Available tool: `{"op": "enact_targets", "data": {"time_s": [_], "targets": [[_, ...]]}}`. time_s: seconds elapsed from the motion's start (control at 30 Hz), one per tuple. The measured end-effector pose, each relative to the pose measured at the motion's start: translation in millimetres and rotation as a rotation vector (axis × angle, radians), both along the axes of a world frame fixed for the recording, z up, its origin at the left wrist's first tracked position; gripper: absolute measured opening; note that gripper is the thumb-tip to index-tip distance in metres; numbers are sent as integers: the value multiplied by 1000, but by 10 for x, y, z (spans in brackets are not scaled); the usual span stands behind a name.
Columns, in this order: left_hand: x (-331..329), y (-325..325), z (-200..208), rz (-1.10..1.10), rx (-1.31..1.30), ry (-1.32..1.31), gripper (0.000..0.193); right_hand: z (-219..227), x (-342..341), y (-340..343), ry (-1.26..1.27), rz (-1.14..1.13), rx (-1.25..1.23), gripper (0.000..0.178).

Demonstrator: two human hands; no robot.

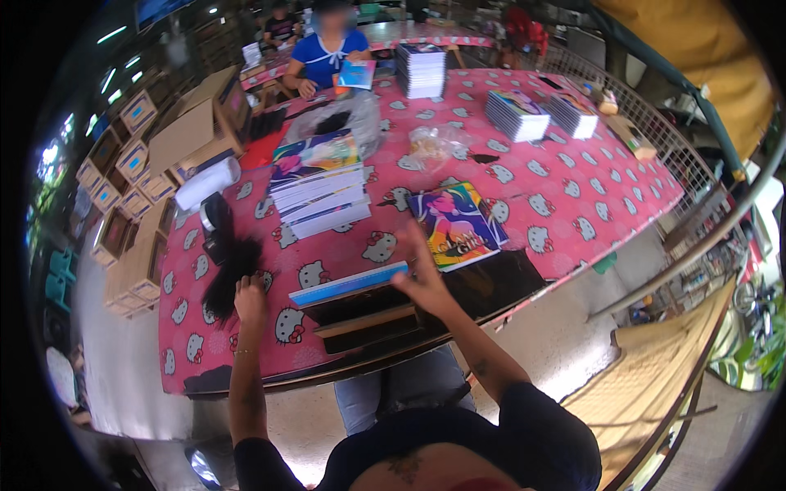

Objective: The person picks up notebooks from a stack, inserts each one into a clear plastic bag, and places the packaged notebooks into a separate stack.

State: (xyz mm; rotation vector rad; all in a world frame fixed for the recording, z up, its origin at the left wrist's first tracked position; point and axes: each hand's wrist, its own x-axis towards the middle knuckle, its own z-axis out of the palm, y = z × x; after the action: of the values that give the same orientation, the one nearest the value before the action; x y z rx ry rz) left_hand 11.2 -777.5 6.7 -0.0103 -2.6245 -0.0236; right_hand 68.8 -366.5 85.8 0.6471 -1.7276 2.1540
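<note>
As the left hand (250, 300), grip unclear, apparently gathers black hair (225, 277), the right hand (427, 282) is beside the blue strip (348, 283), fingers apart; lifting hair would need pinching.

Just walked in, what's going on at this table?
Someone is working with booklets. Their left hand is at a bundle of black fibres; whether it grips it is unclear. Their right hand is open, between a blue-topped piece near the table's front edge and a colourful booklet lying flat. A stepped stack of booklets stands beyond. Across the table, another person holds a blue booklet.
</note>
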Motion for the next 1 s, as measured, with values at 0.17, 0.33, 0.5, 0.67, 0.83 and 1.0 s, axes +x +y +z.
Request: {"op": "enact_targets", "data": {"time_s": [0.17,0.33,0.5,0.67,0.83,1.0], "targets": [[182,60,62,-67,-51,59,16,661,-159,101,88,-428,-107,50],[303,284,402,-32,166,210,17,908,317,-857,688,-152,869,47],[900,842,1039,-166,509,132,19,446,-27,-1193,537,-145,1068,20],[1274,1167,1151,-277,705,79,20,435,-57,-1204,501,-140,1050,13],[1235,1057,982,-340,653,198,23,398,10,-1311,501,-196,984,15],[1193,1197,1122,-313,706,63,25,377,-72,-1235,467,-194,927,15]]}}
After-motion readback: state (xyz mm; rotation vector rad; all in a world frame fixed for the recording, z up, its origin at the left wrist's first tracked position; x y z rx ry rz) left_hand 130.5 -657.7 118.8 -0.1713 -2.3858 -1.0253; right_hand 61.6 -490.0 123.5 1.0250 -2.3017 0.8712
